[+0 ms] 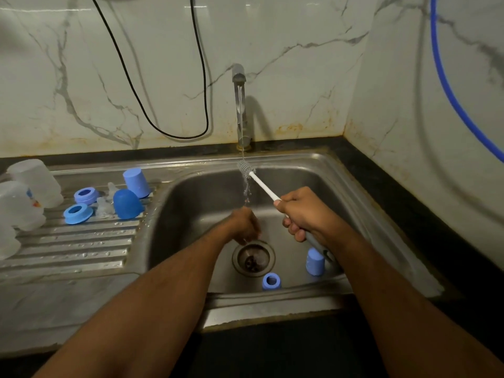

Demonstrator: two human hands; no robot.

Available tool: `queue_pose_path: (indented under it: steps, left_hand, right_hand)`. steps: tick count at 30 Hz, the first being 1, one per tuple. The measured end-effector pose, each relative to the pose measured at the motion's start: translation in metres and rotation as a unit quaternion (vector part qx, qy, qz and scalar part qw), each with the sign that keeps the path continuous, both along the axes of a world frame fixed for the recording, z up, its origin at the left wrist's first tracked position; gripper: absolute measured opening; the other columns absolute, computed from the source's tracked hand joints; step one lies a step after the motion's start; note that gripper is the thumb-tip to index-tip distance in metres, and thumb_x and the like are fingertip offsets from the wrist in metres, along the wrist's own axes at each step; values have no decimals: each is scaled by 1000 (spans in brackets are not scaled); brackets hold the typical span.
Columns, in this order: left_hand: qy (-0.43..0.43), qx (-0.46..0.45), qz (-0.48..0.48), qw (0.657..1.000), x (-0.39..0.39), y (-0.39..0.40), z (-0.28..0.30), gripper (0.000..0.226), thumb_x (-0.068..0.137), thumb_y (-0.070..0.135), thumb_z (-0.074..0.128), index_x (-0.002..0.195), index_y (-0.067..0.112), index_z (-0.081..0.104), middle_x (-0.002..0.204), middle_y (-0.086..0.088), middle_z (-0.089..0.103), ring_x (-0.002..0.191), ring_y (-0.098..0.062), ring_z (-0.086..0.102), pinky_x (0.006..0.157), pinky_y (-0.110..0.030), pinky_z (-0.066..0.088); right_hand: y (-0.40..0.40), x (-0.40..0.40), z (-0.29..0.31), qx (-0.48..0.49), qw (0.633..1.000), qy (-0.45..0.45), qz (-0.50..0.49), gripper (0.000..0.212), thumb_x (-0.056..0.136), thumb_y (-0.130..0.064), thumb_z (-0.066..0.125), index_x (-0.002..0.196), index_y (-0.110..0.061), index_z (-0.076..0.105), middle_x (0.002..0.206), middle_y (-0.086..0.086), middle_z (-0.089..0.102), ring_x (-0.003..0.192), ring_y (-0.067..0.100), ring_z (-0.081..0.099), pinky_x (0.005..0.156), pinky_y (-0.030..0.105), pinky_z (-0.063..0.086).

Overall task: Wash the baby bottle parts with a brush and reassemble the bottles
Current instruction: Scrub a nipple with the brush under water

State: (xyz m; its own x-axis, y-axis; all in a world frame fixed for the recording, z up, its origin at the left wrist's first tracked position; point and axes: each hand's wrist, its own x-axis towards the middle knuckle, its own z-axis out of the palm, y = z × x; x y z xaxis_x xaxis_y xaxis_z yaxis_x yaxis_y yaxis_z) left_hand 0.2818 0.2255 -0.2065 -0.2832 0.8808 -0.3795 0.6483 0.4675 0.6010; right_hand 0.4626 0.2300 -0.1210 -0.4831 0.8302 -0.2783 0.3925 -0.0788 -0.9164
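The brush [246, 169] has its bristly end under the water running from the tap [240, 105]. The right hand [302, 214] is wrapped tight around the brush's white handle, above the sink [191, 203]. The left hand [245, 223] is low in the sink under the water; it is blurry, so I cannot tell if it holds anything. A blue cap [315, 261] and a blue ring [271, 281] sit in the sink near the drain [253, 258]. More blue caps [127, 204], blue rings [78, 213] and clear bottles [35, 182] rest on the ridged surface [81, 249] to the left.

Right hand [305, 214]: gripping the brush [246, 170], bristles under the tap [239, 105] stream.
Left hand [245, 225]: blurring below the stream, over the drain [253, 257].
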Motion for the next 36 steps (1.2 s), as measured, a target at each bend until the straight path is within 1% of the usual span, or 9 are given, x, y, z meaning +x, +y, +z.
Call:
queue_pose_path:
  steps: [4,6,15,17,21,25,29,32,36]
  left_hand:
    - [201,-86,-148,965,10,6,-12,30,88,19,76,115,6,73,115,-11,70,98,-23,69,85,-30,57]
    - [251,-97,-183,946,17,8,-15,26,90,21,72,110,3,71,110,-11,71,90,-21,65,79,-29,51]
    - [285,-82,-217,930,33,19,-30,24,86,18,75,105,4,71,111,-11,69,101,-26,67,81,-32,54]
    - [265,-43,-175,947,24,21,-28,21,83,13,75,103,7,75,108,-8,71,95,-22,69,83,-31,58]
    - [111,126,30,985,-6,25,-8,11,80,3,75,82,13,78,74,-5,73,57,-11,67,60,-23,59]
    - [4,292,223,930,-24,22,10,10,79,11,82,78,18,75,79,-1,73,77,-13,70,77,-28,59]
    - [-57,340,267,900,-28,19,16,11,80,8,82,90,13,77,83,-1,72,74,-8,66,64,-12,52]
    - [-78,346,274,894,-28,19,15,15,84,1,77,97,9,77,91,-5,73,84,-13,68,77,-22,58]
    - [-116,355,287,882,-30,18,15,17,87,-5,70,95,9,77,94,-6,75,86,-13,69,80,-26,61]
  right_hand:
    - [1,0,0,-2,1000,-6,-5,24,105,-18,50,114,0,63,62,6,42,43,10,34,39,19,26]
    - [2,-2,0,0,1000,-8,-2,25,105,-17,50,115,1,63,62,6,42,43,10,34,39,19,26]
    - [5,-4,-2,9,1000,-14,4,24,104,-18,52,114,1,63,62,7,45,45,12,36,42,22,28]
    - [6,-4,-1,6,1000,-5,2,24,104,-17,51,113,2,62,62,7,44,45,12,36,42,22,27]
    - [10,-1,-2,1,1000,16,-23,24,104,-16,50,112,2,64,60,6,44,42,11,35,40,20,27]
    - [14,2,-6,27,998,28,-51,23,103,-16,52,107,2,65,61,7,46,42,11,38,39,19,29]
    - [15,2,-11,34,998,23,-57,20,102,-18,53,99,-3,66,61,6,47,40,11,39,38,19,30]
    - [14,3,-11,27,998,21,-55,20,103,-19,53,97,-5,64,61,5,45,38,9,37,37,18,29]
    - [11,5,-12,40,998,-2,-38,19,103,-20,53,101,-4,64,62,5,46,39,9,38,37,19,30]
